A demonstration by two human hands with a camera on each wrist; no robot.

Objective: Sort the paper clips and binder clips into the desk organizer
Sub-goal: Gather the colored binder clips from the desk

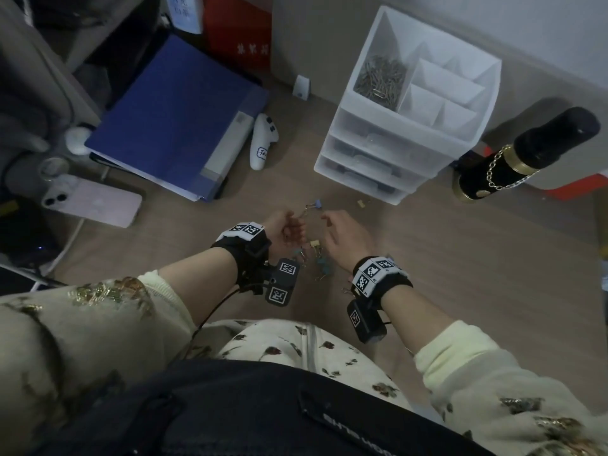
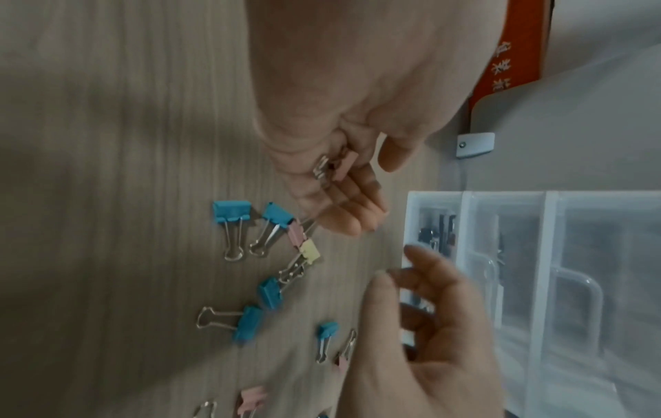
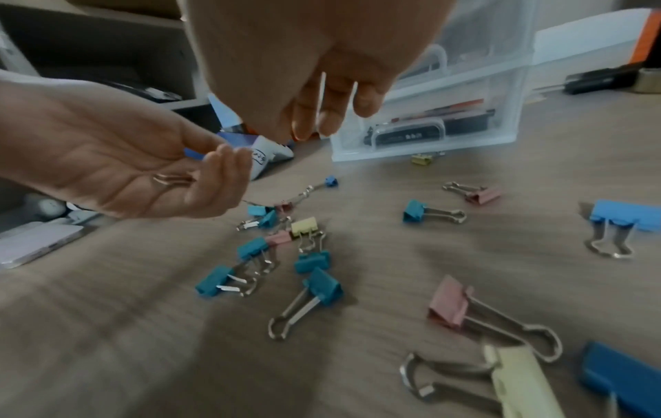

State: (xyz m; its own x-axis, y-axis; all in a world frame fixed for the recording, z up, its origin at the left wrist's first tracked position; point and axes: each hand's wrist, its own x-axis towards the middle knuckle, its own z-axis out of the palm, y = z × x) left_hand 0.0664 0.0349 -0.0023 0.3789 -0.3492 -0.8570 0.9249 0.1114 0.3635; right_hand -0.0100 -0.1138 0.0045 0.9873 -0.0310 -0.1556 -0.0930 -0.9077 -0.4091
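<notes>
The white desk organizer (image 1: 388, 149) stands at the back of the desk, with a heap of paper clips (image 1: 381, 77) in one top compartment. Several blue, pink and yellow binder clips (image 3: 323, 285) lie scattered on the wood below my hands. My left hand (image 1: 286, 228) is turned palm up with its fingers curled round a pink binder clip (image 2: 341, 167); the clip's silver handle (image 3: 171, 179) shows in the palm. My right hand (image 1: 339, 235) hovers just beside it, fingers loosely bent, and holds nothing. The organizer's drawers (image 2: 536, 282) lie just beyond both hands.
A blue folder (image 1: 171, 116), a white controller (image 1: 261, 143) and a phone (image 1: 92, 202) lie at the left. At the right, a black bottle with a gold chain (image 1: 526, 153) lies beside the organizer. A small yellow clip (image 1: 362, 203) rests at the organizer's foot.
</notes>
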